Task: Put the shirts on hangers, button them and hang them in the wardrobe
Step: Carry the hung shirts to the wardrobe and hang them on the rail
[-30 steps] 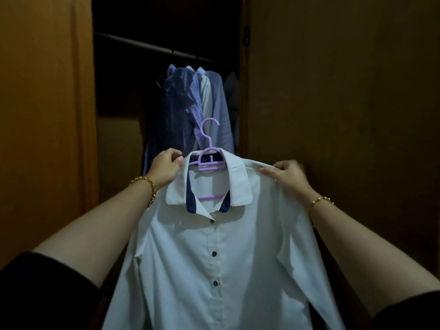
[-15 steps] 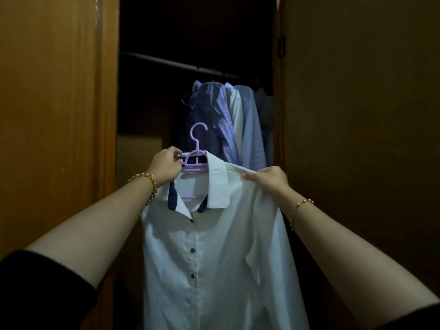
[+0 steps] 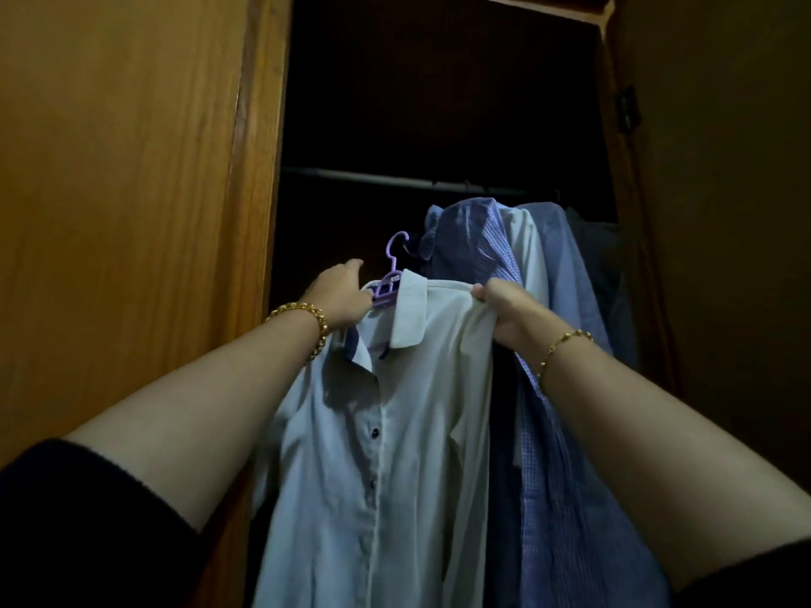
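The wardrobe (image 3: 259, 168) stands open in front of me, dark inside, with its rail (image 3: 373, 177) running across the upper part of the opening. The wooden door (image 3: 123, 168) fills everything to the left of the rail, and a second, shadowed door (image 3: 724, 212) stands to the right of it.

Below the rail I hold up the white shirt (image 3: 395, 454). It is on its hanger, its front faces me, and the dark buttons (image 3: 374, 432) down the placket are done up. It is not yet on the rail. Under the rail's right end hang a blue checked shirt (image 3: 478, 247), a white one (image 3: 526, 252) and a pale blue one (image 3: 566, 278), pressed close together just behind my shirt.

My left hand (image 3: 344, 296) is closed on the shirt's shoulder, right beside the hanger's neck. My right hand (image 3: 504, 313) has the other shoulder bunched in its curled fingers.

The purple hanger (image 3: 387, 292) sticks out of the collar, and its hook is below the rail, clear of it. A gold bracelet (image 3: 307, 313) sits on my left wrist and a thinner gold chain (image 3: 566, 340) on my right.
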